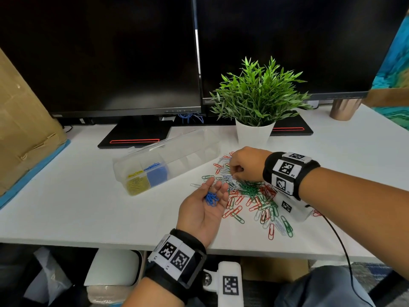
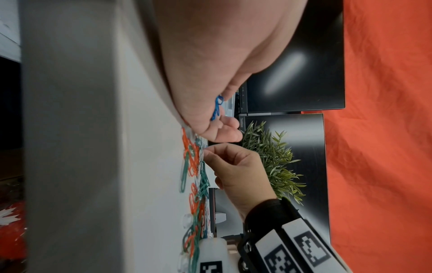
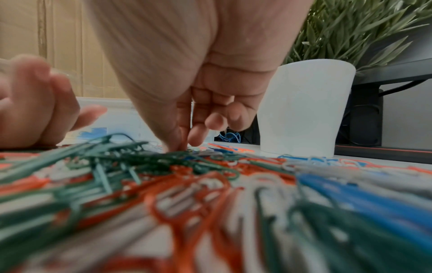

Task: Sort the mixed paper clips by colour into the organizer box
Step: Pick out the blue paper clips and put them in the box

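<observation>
Blue clips (image 1: 211, 199) cupped in spread left hand (image 1: 202, 209); right hand (image 1: 245, 165) fingertips (image 3: 180, 146) pinching into pile (image 1: 254, 196), wrist view only.

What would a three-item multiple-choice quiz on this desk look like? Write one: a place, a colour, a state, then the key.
1. Where does the organizer box lie?
A. left of the mixed clip pile
B. behind the monitors
C. on the cardboard

2. What colour are the clips in the left hand?
A. red
B. blue
C. yellow

3. How is the right hand?
A. flat and idle on the desk
B. raised over the plant
C. fingers curled, tips down in the pile

Key: A, the box sits to the pile's left on the white desk; B, the blue clips rest in the upturned palm; C, the right wrist view shows fingertips meeting the clips.
</observation>
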